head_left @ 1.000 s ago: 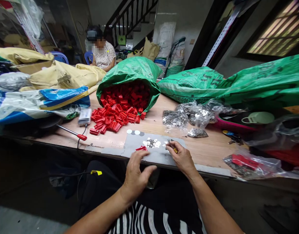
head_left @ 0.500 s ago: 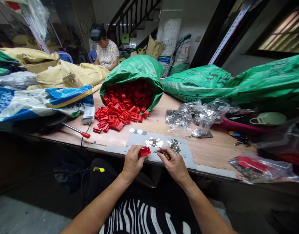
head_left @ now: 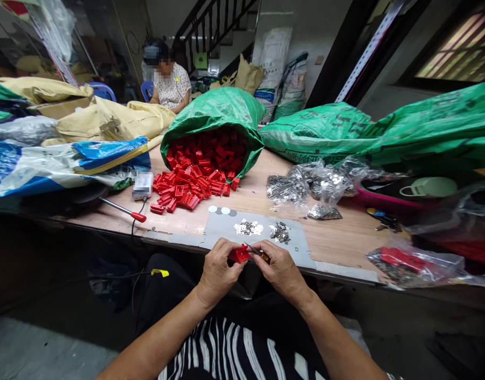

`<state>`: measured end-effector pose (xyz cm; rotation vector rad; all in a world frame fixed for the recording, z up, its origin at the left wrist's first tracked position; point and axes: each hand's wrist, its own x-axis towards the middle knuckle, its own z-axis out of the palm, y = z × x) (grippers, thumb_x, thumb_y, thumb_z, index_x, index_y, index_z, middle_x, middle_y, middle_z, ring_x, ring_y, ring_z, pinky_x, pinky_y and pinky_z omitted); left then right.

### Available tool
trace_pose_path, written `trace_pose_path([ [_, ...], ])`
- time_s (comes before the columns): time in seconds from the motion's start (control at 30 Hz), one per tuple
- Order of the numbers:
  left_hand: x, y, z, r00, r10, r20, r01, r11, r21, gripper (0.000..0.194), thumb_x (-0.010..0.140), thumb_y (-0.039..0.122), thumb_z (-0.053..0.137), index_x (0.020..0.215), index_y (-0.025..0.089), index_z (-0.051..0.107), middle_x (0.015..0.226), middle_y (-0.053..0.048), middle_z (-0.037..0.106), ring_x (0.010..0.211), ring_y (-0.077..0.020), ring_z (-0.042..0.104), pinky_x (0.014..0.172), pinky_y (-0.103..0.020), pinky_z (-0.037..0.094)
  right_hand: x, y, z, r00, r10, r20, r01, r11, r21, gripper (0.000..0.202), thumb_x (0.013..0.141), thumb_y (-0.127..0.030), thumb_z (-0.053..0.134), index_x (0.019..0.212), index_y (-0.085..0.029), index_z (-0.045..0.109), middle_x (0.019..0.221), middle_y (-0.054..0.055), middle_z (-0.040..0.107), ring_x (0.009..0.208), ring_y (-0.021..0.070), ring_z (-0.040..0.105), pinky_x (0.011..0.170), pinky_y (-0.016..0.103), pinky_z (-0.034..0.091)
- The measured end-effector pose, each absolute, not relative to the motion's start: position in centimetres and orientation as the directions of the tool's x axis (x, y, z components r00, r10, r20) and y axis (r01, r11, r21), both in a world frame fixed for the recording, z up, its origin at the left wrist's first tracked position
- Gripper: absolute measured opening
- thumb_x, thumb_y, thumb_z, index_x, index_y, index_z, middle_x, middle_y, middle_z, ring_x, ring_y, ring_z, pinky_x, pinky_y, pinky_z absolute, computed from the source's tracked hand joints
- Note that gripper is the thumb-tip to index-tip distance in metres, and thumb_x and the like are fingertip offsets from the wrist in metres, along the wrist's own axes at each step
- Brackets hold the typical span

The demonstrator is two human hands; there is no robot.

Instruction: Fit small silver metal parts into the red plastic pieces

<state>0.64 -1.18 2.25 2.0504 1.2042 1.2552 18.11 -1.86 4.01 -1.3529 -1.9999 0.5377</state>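
Observation:
Pinched in my left hand (head_left: 219, 268) is a red plastic housing (head_left: 239, 254), its hollow side turned towards my right hand (head_left: 281, 268). My right hand closes round a small screwdriver (head_left: 263, 256) with a yellow and dark handle; its thin metal shaft points left to the housing. Whether the right fingertips also hold a small metal part is hidden. Both hands are over the front edge of a grey mat (head_left: 218, 232). On this mat are a pile of shiny metal pieces (head_left: 248, 227) and a pile of darker metal pieces (head_left: 280, 232).
Red housings (head_left: 182, 187) spill from a green sack (head_left: 218, 108) behind the mat. Clear bags of metal parts (head_left: 287, 187) lie to the right, near a pink-rimmed basket (head_left: 369, 198). A red-tipped lever (head_left: 137, 216) juts out at left. Another person (head_left: 171, 82) sits across the table.
My hands have come together: the right hand moved left with the screwdriver, bringing its tip to the red housing. The housing has tilted and shifted slightly right. The view has shifted a little.

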Motion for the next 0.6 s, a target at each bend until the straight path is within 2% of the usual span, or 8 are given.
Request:
trace_pose_path([
  [0.37,0.9,-1.7,2.0,0.213,0.849,0.484,0.438,-0.526,0.729,0.021,0.077,0.014,0.067,0.097,0.019,0.063,0.085,-0.003,0.062,0.079,-0.0158,0.06,0.072,-0.027,0.05,18.8,-1.8,4.8,-0.339,0.906,0.255,0.643,0.421,-0.64,0.015,0.085,-0.013,0.051,0.09,-0.02,0.063,0.084,0.004,0.066,0.078,0.0181,0.061,0.072,0.029,0.046],
  [0.6,1.0,-1.9,1.7,0.196,0.839,0.508,0.417,-0.54,0.731,0.025,0.075,0.011,0.068,0.097,0.02,0.062,0.085,-0.002,0.062,0.078,-0.0147,0.06,0.072,-0.026,0.049,19.6,-1.7,4.7,-0.336,0.922,0.191,0.519,0.351,-0.78,0.016,0.091,-0.028,0.053,0.093,-0.02,0.067,0.087,0.005,0.065,0.078,0.018,0.06,0.07,0.028,0.045],
])
